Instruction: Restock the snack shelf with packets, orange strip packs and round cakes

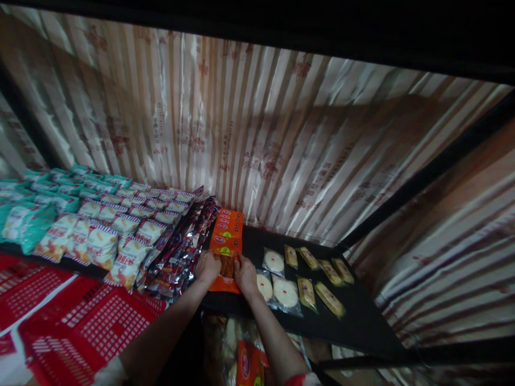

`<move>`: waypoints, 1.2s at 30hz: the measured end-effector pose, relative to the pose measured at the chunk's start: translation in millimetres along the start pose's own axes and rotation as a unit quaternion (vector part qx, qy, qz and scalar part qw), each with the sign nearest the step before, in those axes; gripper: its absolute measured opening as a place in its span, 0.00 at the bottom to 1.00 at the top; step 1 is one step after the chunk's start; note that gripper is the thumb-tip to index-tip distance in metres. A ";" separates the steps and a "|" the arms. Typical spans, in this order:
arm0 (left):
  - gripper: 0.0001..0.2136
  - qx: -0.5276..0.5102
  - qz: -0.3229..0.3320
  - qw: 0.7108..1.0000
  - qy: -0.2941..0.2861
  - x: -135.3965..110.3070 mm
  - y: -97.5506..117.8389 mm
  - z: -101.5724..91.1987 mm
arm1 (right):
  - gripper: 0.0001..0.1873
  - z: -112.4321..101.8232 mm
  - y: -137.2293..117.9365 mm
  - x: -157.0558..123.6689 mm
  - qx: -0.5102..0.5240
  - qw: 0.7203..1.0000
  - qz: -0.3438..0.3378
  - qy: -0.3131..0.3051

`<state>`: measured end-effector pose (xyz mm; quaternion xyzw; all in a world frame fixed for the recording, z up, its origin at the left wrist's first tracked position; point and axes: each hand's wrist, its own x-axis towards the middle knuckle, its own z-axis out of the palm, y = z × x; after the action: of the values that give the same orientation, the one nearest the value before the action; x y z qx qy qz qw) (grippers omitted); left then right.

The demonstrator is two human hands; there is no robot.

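Reaching forward, both forearms converge on the front orange packet (226,265), which lies on a black shelf (362,313) at the near end of an overlapping row of orange packets (227,221). The left hand (208,267) has its fingers closed on that packet's left edge, the right hand (245,276) its fingers closed on the right. Dark shiny packets (187,244) lie left of it, round white wrapped pieces (274,261) right; pleated printed sheeting (257,102) hangs behind. Fingertips are hard to make out. Below it, another orange packet (251,367) is cut off.
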<state>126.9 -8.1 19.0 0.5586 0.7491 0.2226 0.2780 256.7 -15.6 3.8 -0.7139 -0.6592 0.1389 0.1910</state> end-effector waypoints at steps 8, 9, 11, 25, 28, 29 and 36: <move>0.16 0.014 0.008 1.000 0.004 7.2 10.3 -4.4 | 0.20 3.0 1.2 13.4 0.003 1.000 0.008 -0.008; 0.16 0.014 0.008 1.000 0.005 8.1 11.1 -4.3 | 0.20 3.2 1.4 15.0 0.002 1.000 0.010 -0.010; 0.16 0.015 0.009 1.000 0.007 10.1 11.8 -3.0 | 0.20 3.2 1.5 18.0 -0.003 1.000 0.015 -0.014; 0.17 0.053 0.027 0.998 0.028 20.2 14.1 2.6 | 0.19 2.1 2.5 29.4 -0.016 1.000 0.017 -0.017; 0.18 0.067 0.032 0.997 0.037 24.1 12.6 6.3 | 0.19 3.3 3.3 31.4 -0.017 0.999 0.022 -0.017; 0.18 0.071 0.036 0.996 0.040 24.9 12.1 7.5 | 0.19 4.2 3.7 32.0 -0.015 1.000 0.022 -0.016; 0.19 0.121 0.089 0.985 0.090 22.4 10.3 13.8 | 0.19 9.0 5.9 35.4 -0.002 1.000 0.022 -0.019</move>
<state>138.5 16.6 11.6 0.6307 0.7394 0.2031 0.1190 261.1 20.1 -5.0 -0.7260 -0.6470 0.1552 0.1737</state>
